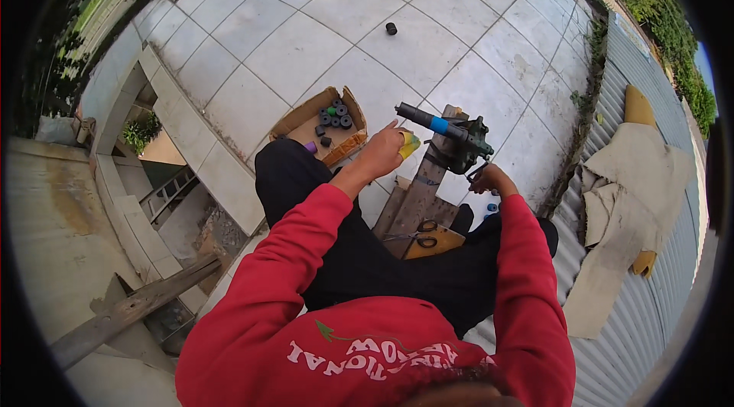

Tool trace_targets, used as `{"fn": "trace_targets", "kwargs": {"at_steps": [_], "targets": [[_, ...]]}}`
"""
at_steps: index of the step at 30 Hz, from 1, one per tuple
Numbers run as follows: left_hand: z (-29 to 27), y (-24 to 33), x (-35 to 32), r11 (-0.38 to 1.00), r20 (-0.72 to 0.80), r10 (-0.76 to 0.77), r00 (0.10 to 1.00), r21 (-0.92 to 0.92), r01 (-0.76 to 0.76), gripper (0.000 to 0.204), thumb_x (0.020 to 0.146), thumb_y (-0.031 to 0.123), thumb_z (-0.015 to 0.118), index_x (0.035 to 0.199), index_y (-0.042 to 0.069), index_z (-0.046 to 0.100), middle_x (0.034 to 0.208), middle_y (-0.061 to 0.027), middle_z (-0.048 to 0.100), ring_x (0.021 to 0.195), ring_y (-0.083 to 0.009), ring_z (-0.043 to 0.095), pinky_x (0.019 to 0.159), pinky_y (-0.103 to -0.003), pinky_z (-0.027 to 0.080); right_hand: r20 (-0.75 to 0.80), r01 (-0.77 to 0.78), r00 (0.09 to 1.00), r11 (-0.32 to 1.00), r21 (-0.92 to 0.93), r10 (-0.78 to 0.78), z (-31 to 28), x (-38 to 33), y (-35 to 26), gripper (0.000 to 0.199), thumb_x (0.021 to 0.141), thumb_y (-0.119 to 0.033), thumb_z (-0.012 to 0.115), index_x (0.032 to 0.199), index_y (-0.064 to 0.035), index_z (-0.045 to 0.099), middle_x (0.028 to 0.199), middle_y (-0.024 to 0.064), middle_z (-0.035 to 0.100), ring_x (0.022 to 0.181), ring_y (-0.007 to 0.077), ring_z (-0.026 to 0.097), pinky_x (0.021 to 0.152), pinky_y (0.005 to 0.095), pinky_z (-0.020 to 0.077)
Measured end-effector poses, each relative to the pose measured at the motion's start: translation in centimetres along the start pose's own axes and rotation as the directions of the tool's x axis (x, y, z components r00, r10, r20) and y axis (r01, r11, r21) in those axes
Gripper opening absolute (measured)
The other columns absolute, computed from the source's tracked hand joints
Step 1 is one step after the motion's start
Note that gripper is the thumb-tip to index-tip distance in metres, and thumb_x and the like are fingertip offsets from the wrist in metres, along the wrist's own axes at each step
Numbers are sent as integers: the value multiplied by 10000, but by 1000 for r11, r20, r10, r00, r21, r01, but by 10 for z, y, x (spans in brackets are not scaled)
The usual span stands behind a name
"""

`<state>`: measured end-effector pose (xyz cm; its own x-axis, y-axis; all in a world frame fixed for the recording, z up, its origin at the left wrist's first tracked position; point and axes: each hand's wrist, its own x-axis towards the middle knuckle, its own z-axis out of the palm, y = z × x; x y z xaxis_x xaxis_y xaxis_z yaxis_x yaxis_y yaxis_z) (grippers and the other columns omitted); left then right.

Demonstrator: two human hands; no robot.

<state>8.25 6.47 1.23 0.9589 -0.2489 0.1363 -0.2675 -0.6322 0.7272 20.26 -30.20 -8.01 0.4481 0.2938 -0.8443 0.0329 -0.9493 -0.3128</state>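
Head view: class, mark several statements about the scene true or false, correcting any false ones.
1. Black cylinders lie in the cardboard box. True.
2. The right hand is inside the cardboard box. False: it is by the dark metal device.
3. A yellow item shows at the left hand. True.
4. The left hand holds the scissors. False: they lie in front of the person's lap.
5. One black cylinder lies outside the box, on the tiles. True.
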Motion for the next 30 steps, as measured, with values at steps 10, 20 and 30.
{"fn": "trace_targets", "kwargs": {"at_steps": [10, 20, 30], "targets": [[11, -7, -3, 998, -41, 59, 997, 9, -59, 186, 706, -81, 576, 852, -46, 684, 981, -230, 697, 929, -413, 659, 1234, -487, 333, -615, -50, 788, 993, -104, -24, -58, 15, 11, 287, 686, -268, 868, 910, -96, 820, 848, 141, 766, 798, 309, 739, 723, 427, 580], [6, -11, -4, 998, -39, 0, 999, 62, 2, 231, 707, -90, 550, 900, -84, 676, 1067, -254, 703, 971, -428, 660, 1239, -475, 335, -777, -13, 627, 996, -86, -59, -111, -28, -19, 225, 765, -270, 832, 936, -124, 825, 865, 124, 767, 812, 305, 738, 715, 410, 568], [10, -13, -5, 994, 16, -33, 999, 107, 31, 212, 723, -76, 556, 893, -90, 681, 1063, -261, 691, 961, -433, 656, 1232, -474, 346, -880, 115, 457, 990, -86, -129, -135, -97, -44, 259, 835, -283, 789, 1003, -87, 805, 872, 131, 762, 783, 314, 725, 688, 397, 541]]}}
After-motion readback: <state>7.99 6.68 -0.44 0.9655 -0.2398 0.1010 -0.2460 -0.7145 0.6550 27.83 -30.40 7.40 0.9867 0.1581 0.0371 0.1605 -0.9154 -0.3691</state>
